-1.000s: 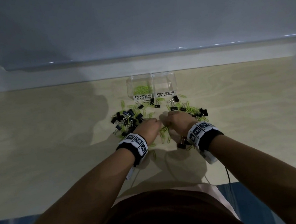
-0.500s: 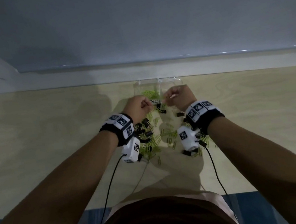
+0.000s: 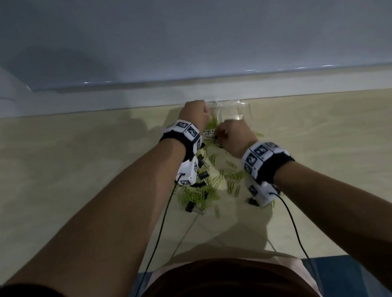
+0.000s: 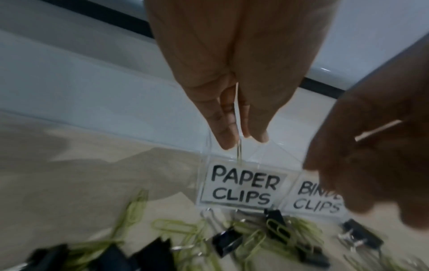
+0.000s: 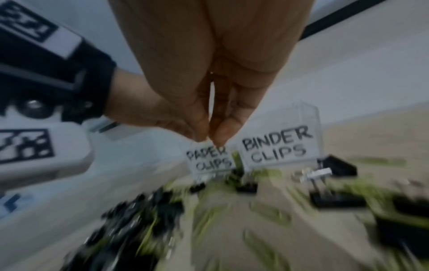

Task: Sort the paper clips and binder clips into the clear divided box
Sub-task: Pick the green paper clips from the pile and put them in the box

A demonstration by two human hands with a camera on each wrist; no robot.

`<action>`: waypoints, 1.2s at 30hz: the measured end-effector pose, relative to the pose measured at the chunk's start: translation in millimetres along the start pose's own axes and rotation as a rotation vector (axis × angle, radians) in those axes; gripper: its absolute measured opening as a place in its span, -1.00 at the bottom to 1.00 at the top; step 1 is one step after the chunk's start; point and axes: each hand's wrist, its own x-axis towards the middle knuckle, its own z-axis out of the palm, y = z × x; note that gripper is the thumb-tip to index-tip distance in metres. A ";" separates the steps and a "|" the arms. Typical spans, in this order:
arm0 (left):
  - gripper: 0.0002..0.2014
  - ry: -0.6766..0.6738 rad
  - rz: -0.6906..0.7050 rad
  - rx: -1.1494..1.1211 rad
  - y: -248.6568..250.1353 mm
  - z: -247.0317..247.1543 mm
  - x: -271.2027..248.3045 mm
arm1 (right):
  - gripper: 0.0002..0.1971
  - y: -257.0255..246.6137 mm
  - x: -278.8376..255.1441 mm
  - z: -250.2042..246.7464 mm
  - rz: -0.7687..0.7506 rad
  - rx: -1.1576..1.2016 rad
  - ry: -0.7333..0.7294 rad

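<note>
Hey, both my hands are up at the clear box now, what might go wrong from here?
The left hand pinches a thin paper clip right above the box's front wall, so it may drop outside. The right hand hangs near the divider, so whatever it holds, blurred here, may land in the wrong compartment.

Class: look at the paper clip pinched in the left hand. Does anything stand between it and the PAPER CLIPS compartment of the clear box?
Nothing visible does. The left hand pinches the paper clip directly above the open PAPER CLIPS compartment; the right hand stays off to the side.
</note>
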 end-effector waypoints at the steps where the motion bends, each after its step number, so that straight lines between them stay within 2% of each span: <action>1: -0.86 0.002 0.039 0.008 -5.0 0.8 -5.3 | -0.84 0.4 -10.5 7.9 -0.022 -0.002 -0.069; 5: -0.90 0.022 0.151 0.050 -32.1 -0.8 -50.3 | -0.83 -10.2 -36.2 38.4 -0.061 -0.043 -0.266; 7: -0.91 -0.082 0.153 0.095 -48.6 2.4 -80.8 | -0.85 -17.4 -41.5 50.0 -0.035 -0.068 -0.285; 9: -0.89 -0.227 0.133 0.152 -61.8 11.6 -107.0 | -0.78 -21.2 -44.7 59.3 0.004 -0.098 -0.281; 11: -0.90 -0.284 0.101 0.164 -70.1 26.0 -123.5 | -0.78 -23.3 -46.4 64.5 0.027 -0.122 -0.274; 16: -0.77 -0.196 0.054 0.219 -67.7 56.4 -134.1 | -0.88 -17.3 -44.4 62.1 0.127 0.001 -0.239; 19: -0.82 -0.154 0.053 0.233 -64.5 61.7 -134.5 | -0.95 -1.8 -41.5 49.4 0.230 0.184 -0.157; 21: -0.86 -0.128 0.055 0.202 -65.8 63.0 -134.8 | -0.94 13.1 -38.2 37.6 0.271 0.210 -0.105; 23: -0.86 -0.109 0.059 0.135 -68.4 63.1 -135.1 | -0.88 27.2 -35.4 29.0 0.246 0.088 -0.069; 26: -0.81 -0.086 0.046 0.006 -73.5 58.7 -137.3 | -0.79 31.0 -40.5 27.9 0.115 -0.109 -0.053; 32: -0.77 0.071 -0.028 -0.155 -101.5 34.6 -142.4 | -0.85 -7.4 -58.2 61.8 0.009 -0.106 -0.202; 36: -0.74 0.161 -0.048 -0.102 -128.5 14.9 -145.2 | -0.80 -18.9 -58.7 79.7 0.020 -0.148 -0.257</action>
